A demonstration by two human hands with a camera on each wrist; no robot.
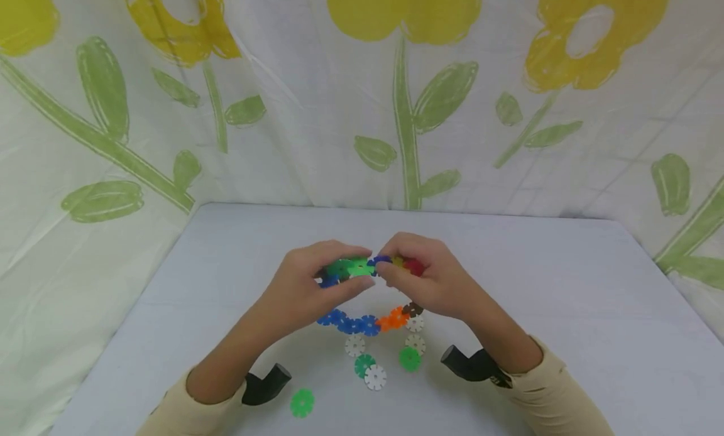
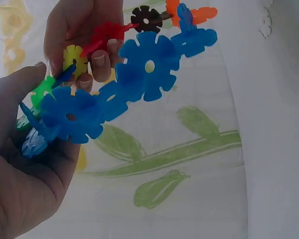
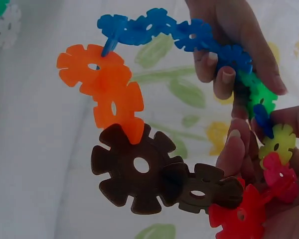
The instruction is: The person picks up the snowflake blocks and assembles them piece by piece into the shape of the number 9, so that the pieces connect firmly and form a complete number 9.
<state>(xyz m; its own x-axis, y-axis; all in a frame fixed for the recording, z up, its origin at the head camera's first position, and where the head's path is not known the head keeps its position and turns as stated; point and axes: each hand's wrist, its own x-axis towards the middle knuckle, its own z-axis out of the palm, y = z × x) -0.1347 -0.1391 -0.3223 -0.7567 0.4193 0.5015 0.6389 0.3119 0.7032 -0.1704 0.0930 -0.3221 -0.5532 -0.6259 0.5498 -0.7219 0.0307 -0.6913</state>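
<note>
Left hand: thumb and fingers of the left hand [image 1: 305,284] pinch the chain at a light green disc [image 1: 361,269], as I see it on my feed.
Right hand: the right hand [image 1: 440,282] grips the other side of the join, fingertips at a dark blue disc [image 3: 261,119], with a yellow disc [image 3: 284,133] and red discs [image 3: 241,224] by the fingers.
Join: green and dark blue meet between the hands; I can't tell if the slots are fully engaged.
Chain: the chain of discs [image 1: 352,326] is held up between both hands, looping through blue, orange discs [image 3: 109,77] and brown discs [image 3: 120,172].
Weight: I'd judge very light, thin plastic.
Stiffness: each disc probably stiff; the chain likely bends and twists at its joints.
Slip: faces look smooth, so I'd expect some sliding under a loose pinch.
Weak spot: slot joints could pop apart if pulled; breakage seems unlikely.
Best hold: flat faces right beside the joint, one disc per hand, slots left free.
Loose discs: a light green one [image 1: 302,403] sits alone near the left sleeve [image 1: 189,408]; white and green ones [image 1: 375,377] cluster below the chain.
Support: pale tabletop [image 1: 220,254].
Backdrop: flower-print cloth [image 1: 317,122].
</note>
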